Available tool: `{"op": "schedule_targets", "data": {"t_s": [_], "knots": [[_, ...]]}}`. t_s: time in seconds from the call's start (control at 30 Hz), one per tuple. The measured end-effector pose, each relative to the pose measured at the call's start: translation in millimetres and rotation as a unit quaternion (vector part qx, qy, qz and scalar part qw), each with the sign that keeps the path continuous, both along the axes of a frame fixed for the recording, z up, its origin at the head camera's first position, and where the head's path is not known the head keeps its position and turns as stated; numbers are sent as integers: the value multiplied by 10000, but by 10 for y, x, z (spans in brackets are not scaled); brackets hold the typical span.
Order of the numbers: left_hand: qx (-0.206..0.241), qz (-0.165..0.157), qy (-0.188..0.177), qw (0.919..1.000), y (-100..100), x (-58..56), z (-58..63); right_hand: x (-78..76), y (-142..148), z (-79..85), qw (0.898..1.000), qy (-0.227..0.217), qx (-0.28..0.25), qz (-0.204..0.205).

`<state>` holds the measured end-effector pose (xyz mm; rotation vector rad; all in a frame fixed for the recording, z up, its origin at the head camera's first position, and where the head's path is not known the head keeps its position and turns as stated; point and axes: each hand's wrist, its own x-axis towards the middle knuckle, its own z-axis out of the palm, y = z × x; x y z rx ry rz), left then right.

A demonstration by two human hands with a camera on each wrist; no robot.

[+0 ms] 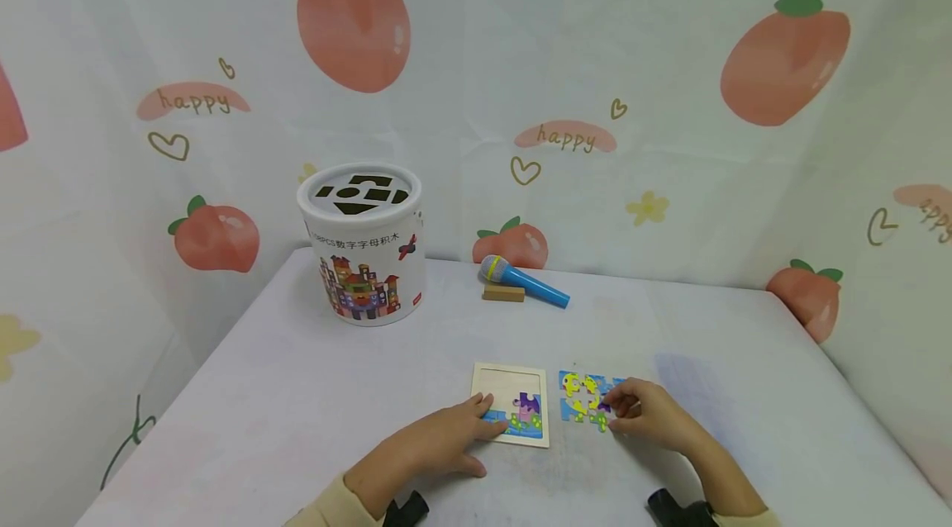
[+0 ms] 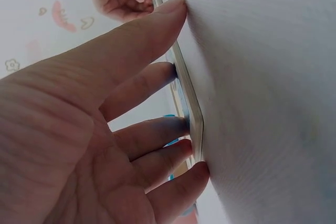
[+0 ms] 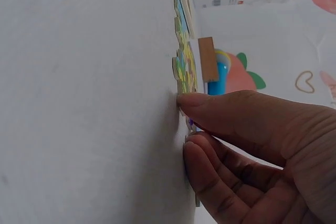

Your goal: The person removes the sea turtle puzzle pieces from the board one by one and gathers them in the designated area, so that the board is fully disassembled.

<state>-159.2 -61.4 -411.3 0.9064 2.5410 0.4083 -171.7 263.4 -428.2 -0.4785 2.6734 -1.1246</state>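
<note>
A shallow wooden puzzle tray (image 1: 511, 366) lies on the table with a few joined pieces in its lower part, showing purple, green and blue. My left hand (image 1: 454, 434) rests on its left side, fingers spread over the edge; in the left wrist view, the fingertips (image 2: 181, 124) touch the tray's rim (image 2: 195, 114). Right of the tray lie several loose puzzle pieces (image 1: 573, 409) in yellow, blue and green. At their right side my right hand (image 1: 654, 415) pinches a puzzle piece with purple on it, between thumb (image 3: 194, 99) and curled fingers; the fingers hide most of it.
Behind the tray a blue toy microphone (image 1: 531, 283) leans by a small wooden block (image 1: 503, 293). A big white bucket (image 1: 372, 246) with a shape-hole lid stands at the back left. A patterned curtain (image 1: 461, 97) hangs behind the white table (image 1: 335, 378).
</note>
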Motion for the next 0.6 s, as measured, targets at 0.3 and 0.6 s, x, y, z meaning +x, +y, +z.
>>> {"op": "schedule_targets", "data": {"t_s": [0.3, 0.6], "knots": [[23, 96, -69, 9999, 3, -25, 12, -17, 19, -5, 9999, -16, -52, 90], [64, 43, -24, 10000, 0, -40, 25, -16, 35, 32, 9997, -99, -80, 215]]}}
